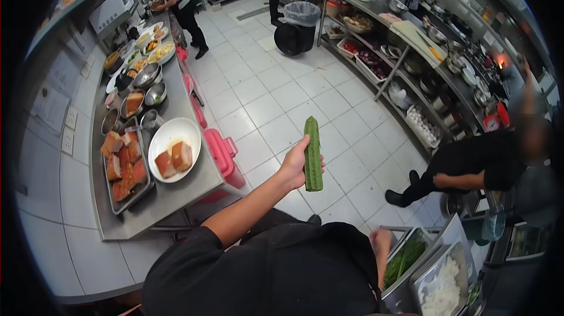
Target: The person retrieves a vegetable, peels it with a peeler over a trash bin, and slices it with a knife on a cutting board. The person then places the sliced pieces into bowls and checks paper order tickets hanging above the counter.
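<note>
My left hand (299,162) is wrapped round a long ridged green vegetable (313,154), held upright over the tiled floor, its thumb on the near side and fingertips showing at the right edge. Low at the right, my right hand (380,238) hangs beside my body, next to a metal container of long green vegetables (406,258); its fingers are blurred and partly hidden. Beside that stands a container of white shredded food (442,289).
On the left steel counter (176,201) are a white plate (157,172) with two meat pieces, a meat tray (115,205) and bowls. Pink bins (220,151) stand under its edge. A person (464,166) is at the right; others work farther back. Shelves (405,69) line the right.
</note>
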`<state>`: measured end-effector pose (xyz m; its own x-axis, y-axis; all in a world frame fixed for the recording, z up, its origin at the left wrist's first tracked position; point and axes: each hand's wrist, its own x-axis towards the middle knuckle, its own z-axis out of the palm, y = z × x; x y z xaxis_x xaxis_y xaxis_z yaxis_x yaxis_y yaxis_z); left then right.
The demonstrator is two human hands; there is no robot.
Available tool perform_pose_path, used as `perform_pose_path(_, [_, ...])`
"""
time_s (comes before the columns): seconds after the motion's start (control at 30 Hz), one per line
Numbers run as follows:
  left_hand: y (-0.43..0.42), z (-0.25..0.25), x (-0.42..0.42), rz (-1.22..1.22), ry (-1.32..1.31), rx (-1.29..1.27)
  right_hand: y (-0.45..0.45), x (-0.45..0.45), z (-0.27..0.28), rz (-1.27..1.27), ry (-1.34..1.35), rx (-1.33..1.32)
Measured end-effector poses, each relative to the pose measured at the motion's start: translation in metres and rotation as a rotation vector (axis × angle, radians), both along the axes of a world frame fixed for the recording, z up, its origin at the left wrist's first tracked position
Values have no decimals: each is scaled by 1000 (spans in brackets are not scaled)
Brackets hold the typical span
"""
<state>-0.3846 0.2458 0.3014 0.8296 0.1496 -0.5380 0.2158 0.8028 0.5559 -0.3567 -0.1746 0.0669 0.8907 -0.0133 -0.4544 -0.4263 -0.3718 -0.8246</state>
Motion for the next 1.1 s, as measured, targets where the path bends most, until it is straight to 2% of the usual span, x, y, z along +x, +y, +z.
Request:
perform_pose_path(0.03, [5, 4, 18, 4, 5, 1, 23, 57, 29, -30, -17, -4])
perform_pose_path(0.1, [15, 9, 53, 100, -23, 16, 53, 170, 63, 263, -307, -72])
perform_pose_path(0.13, [25, 6, 72, 98, -31, 0, 74, 219, 75, 243, -377, -151])
perform_pose_path(0.17, [30, 2, 89, 99, -26, -5, 117, 241, 135, 202, -314, -10])
perform_pose_path(0.2, [38, -2, 106, 117, 5, 34, 144, 276, 149, 216, -319, 36])
perform_pose_path(0.27, [55, -5, 145, 130, 35, 108, 186, 350, 167, 292, -372, 71])
perform_pose_path(0.4, [95, -25, 223, 45, 14, 97, 239, 443, 160, 401, -384, 21])
perform_pose_path(0.53, [127, -22, 318, -71, 60, 187, 254, 495, 155, 343, -258, -51])
perform_pose_path(0.63, [149, -11, 395, -159, -48, 586, 245, 548, 147, 274, -296, -105])
perform_pose_path(0.67, [155, -22, 423, -136, -91, 795, 242, 567, 145, 221, -278, -94])
perform_pose_path(0.7, [158, -12, 448, -159, -95, 801, 238, 590, 145, 198, -274, -89])
perform_pose_path(0.77, [161, 8, 496, -183, -194, 1310, 228, 635, 144, 215, -358, -147])
perform_pose_path(0.8, [164, -6, 530, -161, -203, 1415, 224, 657, 145, 195, -347, -156])
perform_pose_path(0.83, [163, -7, 559, -181, -209, 1407, 222, 680, 146, 199, -470, -291])
perform_pose_path(0.87, [162, -5, 589, -222, -247, 1512, 221, 705, 146, 206, -594, -422])
perform_pose_path(0.9, [159, 0, 616, -256, -287, 1620, 219, 728, 149, 195, -592, -423])
perform_pose_path(0.93, [156, 10, 644, -318, -308, 1618, 217, 756, 152, 184, -650, -445])
perform_pose_path(0.97, [151, 7, 673, -317, -309, 1621, 214, 785, 156, 179, -708, -464])
perform_pose_path(1.03, [145, -1, 736, -329, -376, 1783, 211, 847, 170, 145, -679, -486])
perform_pose_path(1.1, [137, -5, 786, -332, -372, 1820, 205, 905, 183, 46, -706, -697])
